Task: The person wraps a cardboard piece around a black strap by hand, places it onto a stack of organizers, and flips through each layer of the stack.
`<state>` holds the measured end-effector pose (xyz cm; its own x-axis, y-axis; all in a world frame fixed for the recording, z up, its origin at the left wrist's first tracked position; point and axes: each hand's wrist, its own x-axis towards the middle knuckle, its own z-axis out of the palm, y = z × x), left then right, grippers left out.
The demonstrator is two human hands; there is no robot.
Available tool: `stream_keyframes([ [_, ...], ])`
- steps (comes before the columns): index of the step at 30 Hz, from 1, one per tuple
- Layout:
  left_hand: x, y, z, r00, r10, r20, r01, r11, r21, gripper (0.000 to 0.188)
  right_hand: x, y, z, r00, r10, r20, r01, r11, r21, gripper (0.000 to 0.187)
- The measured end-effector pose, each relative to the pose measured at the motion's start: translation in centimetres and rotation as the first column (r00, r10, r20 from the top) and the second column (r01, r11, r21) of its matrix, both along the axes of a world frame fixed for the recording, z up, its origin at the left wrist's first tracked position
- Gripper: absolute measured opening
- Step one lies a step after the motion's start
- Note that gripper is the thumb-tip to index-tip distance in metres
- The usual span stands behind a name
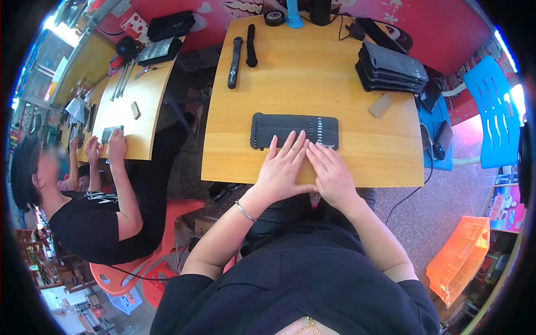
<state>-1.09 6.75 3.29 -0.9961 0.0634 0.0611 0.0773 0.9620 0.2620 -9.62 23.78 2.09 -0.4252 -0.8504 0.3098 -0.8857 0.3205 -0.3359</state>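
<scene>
A flat black rectangular case lies on the wooden table in front of me, with a row of pale crescent marks near its right end and dark notches along its left edge. My left hand has its fingers spread flat, the tips resting on the case's near edge. Beside it my right hand is stretched out, its fingers close together and touching the near edge right of the middle. The two hands meet at the fingertips and thumbs. Neither grips anything that I can see.
Several similar black cases are stacked at the back right, near a small tan block. Two black strap-like pieces lie at the back left. A blue chair and orange crate stand right. A co-worker sits left.
</scene>
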Motion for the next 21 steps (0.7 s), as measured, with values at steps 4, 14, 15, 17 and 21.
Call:
stream_keyframes([
  [4, 0.2, -0.2, -0.5, 1.000, 0.004, 0.006, -0.004, 1.000, -0.007, 0.109, -0.1, 0.1, -0.4, 1.000, -0.002, 0.028, 0.002, 1.000, 0.011, 0.060],
  [14, 2.3, -3.7, -1.1, 0.997, 0.075, 0.037, -0.070, 0.991, -0.111, 0.112, -0.7, 2.4, 0.0, 0.990, -0.132, -0.043, 0.136, 0.985, 0.109, 0.046],
  [15, 2.3, -3.7, -1.1, 0.996, 0.080, 0.033, -0.075, 0.990, -0.121, 0.113, -0.9, 2.6, 0.0, 0.989, -0.132, -0.061, 0.138, 0.983, 0.119, 0.046],
  [17, 2.3, -3.7, -1.2, 0.996, 0.086, 0.029, -0.081, 0.988, -0.129, 0.113, -1.0, 2.9, 0.1, 0.990, -0.135, -0.047, 0.140, 0.983, 0.115, 0.046],
  [21, 2.4, -3.8, -1.0, 0.996, 0.082, 0.041, -0.077, 0.991, -0.108, 0.113, -1.2, 3.2, 0.1, 0.988, -0.151, 0.036, 0.149, 0.986, 0.070, 0.047],
])
